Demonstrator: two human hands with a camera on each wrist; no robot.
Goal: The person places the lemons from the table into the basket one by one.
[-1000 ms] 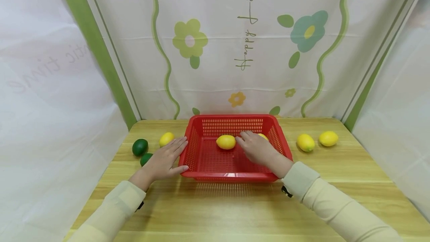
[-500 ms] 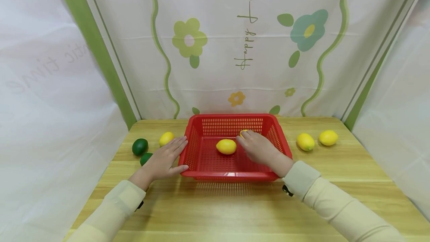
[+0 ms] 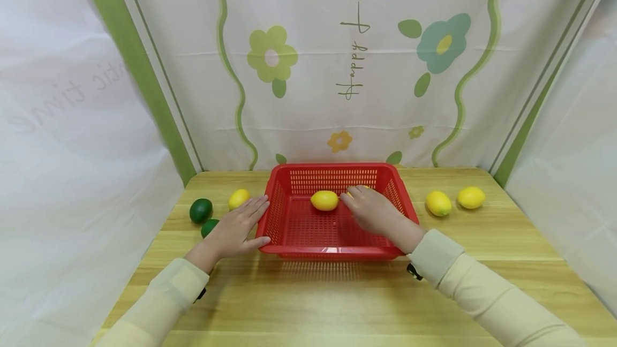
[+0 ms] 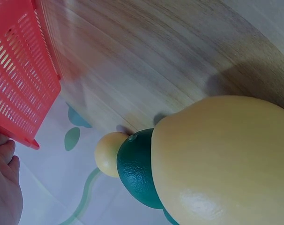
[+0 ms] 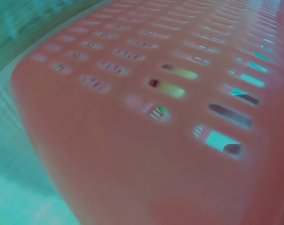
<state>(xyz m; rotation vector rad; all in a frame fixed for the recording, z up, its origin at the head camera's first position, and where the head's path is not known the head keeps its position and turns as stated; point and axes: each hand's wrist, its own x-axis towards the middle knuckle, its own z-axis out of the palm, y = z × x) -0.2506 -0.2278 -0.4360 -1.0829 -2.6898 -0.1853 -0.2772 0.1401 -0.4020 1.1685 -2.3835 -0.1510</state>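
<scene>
My left hand (image 3: 238, 227), fingers straight, rests against the left rim of a red plastic basket (image 3: 332, 251). Inside, a lemon (image 3: 324, 201) lies left of the fingertips of my right hand (image 3: 373, 211). Those fingers bend down over a second lemon (image 3: 365, 188), mostly hidden behind them; whether they grip it does not show. In the left wrist view, a large yellow fruit (image 4: 221, 159) sits close to the camera beside a dark green fruit (image 4: 138, 168) with pebbled skin. The right wrist view is filled by the basket's slotted wall (image 5: 109, 140), with yellow showing through some slots.
Left of the basket are a lemon (image 3: 239, 199) and two dark green fruits, one (image 3: 201, 211) farther out and one (image 3: 209, 227) beside my hand. Two lemons, a nearer one (image 3: 438, 203) and another (image 3: 471, 197), lie at right. A printed curtain (image 3: 308, 111) hangs behind the table (image 3: 337, 304).
Inside the basket, the left lemon shifted slightly toward me, then back away. The lemon behind my right hand moved left, then a little right. My left hand stayed on the rim.
</scene>
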